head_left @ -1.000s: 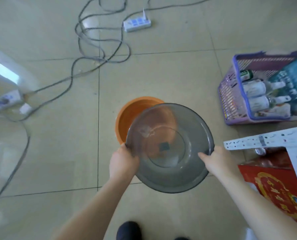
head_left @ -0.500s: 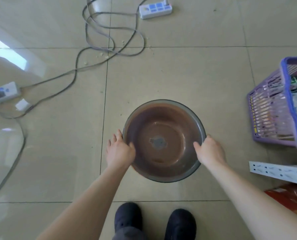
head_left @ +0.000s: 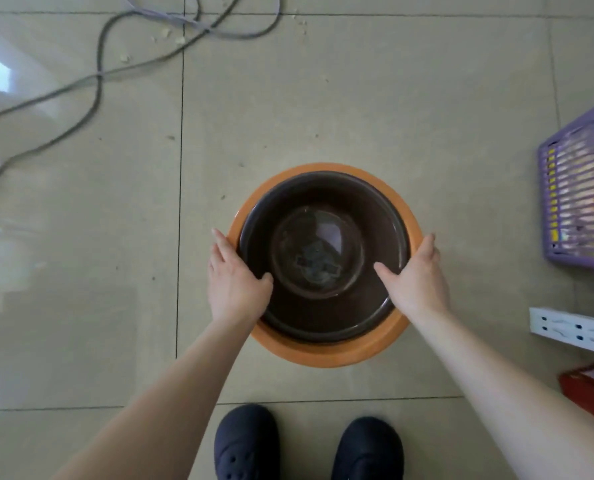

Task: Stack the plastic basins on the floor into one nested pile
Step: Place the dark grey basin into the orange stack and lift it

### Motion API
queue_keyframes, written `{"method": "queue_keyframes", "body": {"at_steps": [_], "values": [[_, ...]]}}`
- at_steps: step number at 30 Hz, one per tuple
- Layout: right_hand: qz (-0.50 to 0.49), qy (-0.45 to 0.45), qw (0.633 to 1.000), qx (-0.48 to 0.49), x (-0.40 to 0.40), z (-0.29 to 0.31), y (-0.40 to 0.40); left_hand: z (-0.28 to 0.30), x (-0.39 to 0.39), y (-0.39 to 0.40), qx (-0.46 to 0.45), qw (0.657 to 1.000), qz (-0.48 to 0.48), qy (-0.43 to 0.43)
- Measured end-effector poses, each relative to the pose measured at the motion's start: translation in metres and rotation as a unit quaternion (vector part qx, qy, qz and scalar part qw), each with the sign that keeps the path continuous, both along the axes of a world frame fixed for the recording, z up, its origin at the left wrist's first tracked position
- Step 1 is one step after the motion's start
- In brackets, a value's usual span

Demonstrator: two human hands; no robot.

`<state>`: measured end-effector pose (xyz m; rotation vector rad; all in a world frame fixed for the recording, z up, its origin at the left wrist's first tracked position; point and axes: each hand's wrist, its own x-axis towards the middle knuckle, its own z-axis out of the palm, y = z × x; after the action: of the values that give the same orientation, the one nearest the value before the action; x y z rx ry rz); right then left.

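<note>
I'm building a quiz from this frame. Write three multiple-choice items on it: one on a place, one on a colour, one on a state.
1. Where does the dark see-through basin sit?
A. inside the orange basin
B. beside it on the floor
C. in the purple basket

2. What colour is the basket at the right edge?
A. green
B. purple
C. red

3. How are the hands placed?
A. both off the basins
B. only one touching
C. left hand and right hand at opposite sides of the rims

Answers: 1 A, an orange rim rings the dark basin. 2 B, its lattice is purple. 3 C, the thumbs lie inside the dark basin.
</note>
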<state>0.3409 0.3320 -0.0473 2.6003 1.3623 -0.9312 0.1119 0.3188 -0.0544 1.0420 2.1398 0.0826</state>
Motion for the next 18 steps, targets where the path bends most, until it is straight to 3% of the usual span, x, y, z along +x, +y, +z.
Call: {"method": "queue_keyframes", "body": {"at_steps": [4,6,10,18], "values": [[-0.163,0.097,0.981,-0.051,0.014,0.007,0.017,0.01,-0.013,0.026,-0.046,0.988,0.136,-0.059],[-0.192,0.13,0.969,-0.084,0.019,0.004,0.023,0.011,-0.017,0.039,-0.063,0.984,0.151,-0.07],[-0.137,0.118,0.978,-0.102,0.021,-0.005,0.027,0.009,-0.014,0.045,-0.104,0.991,0.065,-0.055],[-0.139,0.085,0.983,-0.082,0.026,-0.001,-0.004,0.023,-0.008,0.02,-0.101,0.993,0.037,-0.05]]}}
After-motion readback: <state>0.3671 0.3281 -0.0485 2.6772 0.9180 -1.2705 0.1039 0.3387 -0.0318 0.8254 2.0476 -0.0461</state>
